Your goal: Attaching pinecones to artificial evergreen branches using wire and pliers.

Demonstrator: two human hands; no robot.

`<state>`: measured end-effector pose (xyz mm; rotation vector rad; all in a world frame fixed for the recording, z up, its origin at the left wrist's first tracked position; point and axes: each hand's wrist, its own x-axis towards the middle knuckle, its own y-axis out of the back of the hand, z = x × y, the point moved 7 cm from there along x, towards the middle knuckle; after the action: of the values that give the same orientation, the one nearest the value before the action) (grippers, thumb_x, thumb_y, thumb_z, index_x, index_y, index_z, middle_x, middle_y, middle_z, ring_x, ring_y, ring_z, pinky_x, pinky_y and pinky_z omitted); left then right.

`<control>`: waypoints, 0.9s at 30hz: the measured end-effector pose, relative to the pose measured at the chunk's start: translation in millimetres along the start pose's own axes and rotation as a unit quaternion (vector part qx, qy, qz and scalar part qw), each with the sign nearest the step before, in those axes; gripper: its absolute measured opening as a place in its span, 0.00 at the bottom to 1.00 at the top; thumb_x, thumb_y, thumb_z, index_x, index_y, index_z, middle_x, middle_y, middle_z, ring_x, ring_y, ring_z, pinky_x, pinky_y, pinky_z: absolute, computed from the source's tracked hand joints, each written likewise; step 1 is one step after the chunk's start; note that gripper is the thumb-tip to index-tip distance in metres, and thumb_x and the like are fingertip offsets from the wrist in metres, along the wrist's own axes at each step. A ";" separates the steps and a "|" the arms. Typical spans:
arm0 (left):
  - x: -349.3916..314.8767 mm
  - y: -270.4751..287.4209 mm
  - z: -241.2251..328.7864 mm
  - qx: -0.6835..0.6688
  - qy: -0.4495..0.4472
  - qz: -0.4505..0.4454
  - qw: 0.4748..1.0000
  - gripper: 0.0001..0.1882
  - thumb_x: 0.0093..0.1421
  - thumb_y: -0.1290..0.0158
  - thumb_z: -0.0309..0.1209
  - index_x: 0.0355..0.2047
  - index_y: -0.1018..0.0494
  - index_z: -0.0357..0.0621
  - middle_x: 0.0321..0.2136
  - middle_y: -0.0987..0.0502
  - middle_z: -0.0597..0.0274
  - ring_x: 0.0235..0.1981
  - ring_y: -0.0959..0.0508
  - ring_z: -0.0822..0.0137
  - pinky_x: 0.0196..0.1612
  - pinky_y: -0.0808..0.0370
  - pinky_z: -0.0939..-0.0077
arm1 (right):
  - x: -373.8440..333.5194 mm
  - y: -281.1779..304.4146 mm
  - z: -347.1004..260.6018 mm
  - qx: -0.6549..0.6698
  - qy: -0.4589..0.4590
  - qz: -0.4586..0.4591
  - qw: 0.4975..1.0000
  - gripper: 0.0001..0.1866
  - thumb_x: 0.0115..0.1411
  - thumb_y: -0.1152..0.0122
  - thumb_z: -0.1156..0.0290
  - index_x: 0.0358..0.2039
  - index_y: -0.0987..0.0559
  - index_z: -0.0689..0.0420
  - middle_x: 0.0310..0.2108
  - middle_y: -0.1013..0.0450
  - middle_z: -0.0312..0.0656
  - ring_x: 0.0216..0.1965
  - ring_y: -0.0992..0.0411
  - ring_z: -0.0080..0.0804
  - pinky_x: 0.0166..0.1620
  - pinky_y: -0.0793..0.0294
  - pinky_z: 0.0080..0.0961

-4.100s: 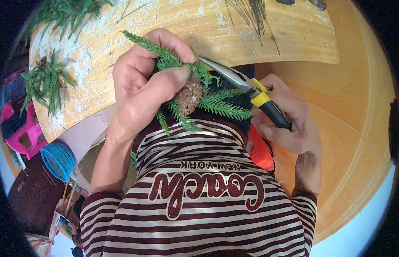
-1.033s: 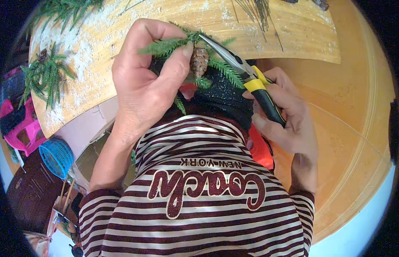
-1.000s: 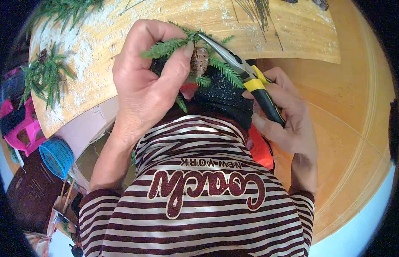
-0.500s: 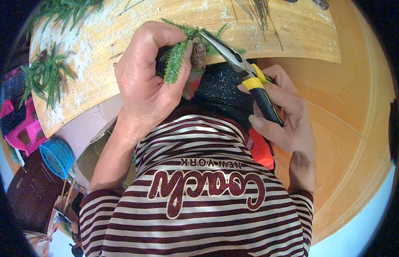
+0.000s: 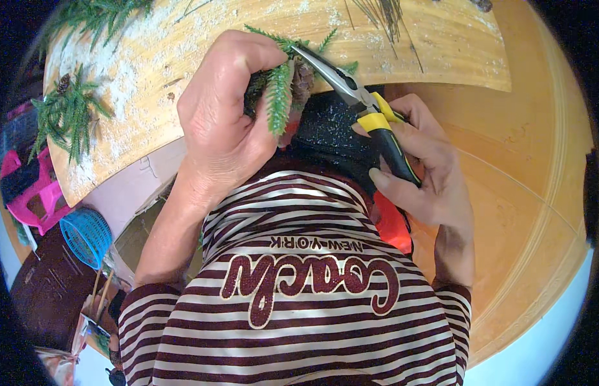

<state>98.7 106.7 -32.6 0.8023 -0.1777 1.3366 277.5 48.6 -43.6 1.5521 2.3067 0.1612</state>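
Note:
My left hand (image 5: 225,122) is closed around a bunch of green artificial fir sprigs (image 5: 278,103) with a brown pine cone (image 5: 304,80) tucked among them, held at the near edge of the wooden table (image 5: 164,71). My right hand (image 5: 425,164) grips the yellow-and-black handles of long-nose pliers (image 5: 357,100). The plier jaws point up and left and reach the sprigs and the cone at my left fingertips. Whether the jaws pinch anything is hidden by the greenery.
More green sprigs with a small cone (image 5: 68,116) lie on the table's left part, and another bunch (image 5: 97,13) lies at its far left edge. Thin dark wires (image 5: 383,13) lie at the far side. A pink stool (image 5: 29,186) and a blue basket (image 5: 87,235) stand on the floor at left.
My left hand has gathered the spread sprigs into a tight bunch and lifted it toward the table edge. The pliers followed, their jaws now meeting the bunch at my fingertips.

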 end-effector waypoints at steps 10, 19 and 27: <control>1.5 -3.6 9.8 0.058 -0.088 0.001 0.994 0.15 0.38 0.48 0.11 0.30 0.31 0.36 0.25 0.29 0.54 0.27 0.26 0.58 0.30 0.29 0.73 | -2.3 -2.5 -3.7 -0.142 0.065 0.032 0.987 0.21 0.43 0.38 0.73 0.40 0.25 0.64 0.37 0.38 0.47 0.39 0.37 0.39 0.42 0.36 0.26; 1.6 -5.3 9.9 0.061 -0.091 0.005 0.994 0.15 0.38 0.48 0.11 0.28 0.31 0.36 0.25 0.28 0.54 0.27 0.26 0.57 0.30 0.29 0.73 | -4.3 -0.1 0.5 -0.051 0.040 0.016 0.998 0.20 0.43 0.35 0.72 0.38 0.26 0.64 0.35 0.37 0.49 0.38 0.36 0.42 0.43 0.35 0.28; 0.0 -6.9 12.3 0.064 -0.112 -0.001 0.992 0.14 0.39 0.45 0.13 0.28 0.30 0.36 0.25 0.28 0.53 0.27 0.26 0.56 0.29 0.29 0.72 | -5.0 -2.0 4.9 0.117 -0.039 -0.026 0.992 0.21 0.43 0.35 0.72 0.40 0.26 0.64 0.37 0.38 0.46 0.41 0.39 0.36 0.46 0.40 0.24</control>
<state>108.9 99.1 -26.6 1.0613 -0.2696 1.2643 279.1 42.8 -47.6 1.5730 2.3704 -0.1853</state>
